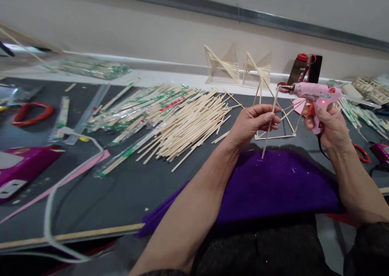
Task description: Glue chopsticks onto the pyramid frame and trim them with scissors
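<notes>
My left hand pinches a thin wooden stick, held nearly upright with its lower end over the purple cloth. Wrapped around the handle of a pink hot glue gun is my right hand; a small red light glows on the gun. The gun's nozzle points left, at the stick's top end; whether they touch I cannot tell. Just behind my hands a stick frame stands on the dark table, partly hidden by my left hand and the gun.
Loose wooden sticks lie piled left of my hands, beside bagged sticks. Two finished-looking twisted stick models stand by the wall, near a red-capped bottle. Further left are a purple device, a white cable and red-handled tool.
</notes>
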`<move>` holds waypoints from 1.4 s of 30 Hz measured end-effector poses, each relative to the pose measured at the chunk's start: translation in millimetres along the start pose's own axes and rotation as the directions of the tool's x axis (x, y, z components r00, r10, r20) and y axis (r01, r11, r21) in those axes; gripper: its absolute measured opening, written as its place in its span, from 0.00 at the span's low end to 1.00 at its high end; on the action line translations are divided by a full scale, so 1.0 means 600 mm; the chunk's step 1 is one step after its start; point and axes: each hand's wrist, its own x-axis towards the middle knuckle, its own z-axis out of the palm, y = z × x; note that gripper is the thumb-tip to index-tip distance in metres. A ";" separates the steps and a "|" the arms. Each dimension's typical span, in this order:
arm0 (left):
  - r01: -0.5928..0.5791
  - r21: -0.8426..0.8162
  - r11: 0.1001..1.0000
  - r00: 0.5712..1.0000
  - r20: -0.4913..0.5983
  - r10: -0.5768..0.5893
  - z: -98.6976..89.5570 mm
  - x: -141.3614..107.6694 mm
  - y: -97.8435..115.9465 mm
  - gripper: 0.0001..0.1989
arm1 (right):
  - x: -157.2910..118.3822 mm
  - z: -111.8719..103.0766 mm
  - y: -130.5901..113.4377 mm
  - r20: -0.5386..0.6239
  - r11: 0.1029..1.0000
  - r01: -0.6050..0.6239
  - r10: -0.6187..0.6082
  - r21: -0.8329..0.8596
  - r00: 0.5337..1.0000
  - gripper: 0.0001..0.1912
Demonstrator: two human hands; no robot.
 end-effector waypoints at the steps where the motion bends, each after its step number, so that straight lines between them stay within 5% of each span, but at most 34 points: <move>1: -0.001 -0.002 1.000 1.000 0.001 0.001 0.000 0.000 0.000 0.14 | 0.001 0.000 0.000 0.009 1.000 0.001 -0.001 0.021 1.000 0.18; 17: 0.007 0.003 1.000 1.000 0.014 -0.007 0.001 0.001 -0.005 0.14 | 0.002 0.006 -0.011 0.048 0.998 -0.048 0.050 -0.035 0.998 0.24; 27: 0.002 -0.007 1.000 1.000 0.021 -0.001 0.000 0.002 -0.006 0.15 | 0.003 0.003 -0.007 0.061 0.996 -0.055 0.051 0.073 0.997 0.19; 42: -0.004 -0.007 1.000 1.000 0.028 0.005 -0.001 0.002 -0.007 0.14 | 0.004 0.000 -0.006 0.055 0.997 -0.076 0.075 0.015 0.996 0.22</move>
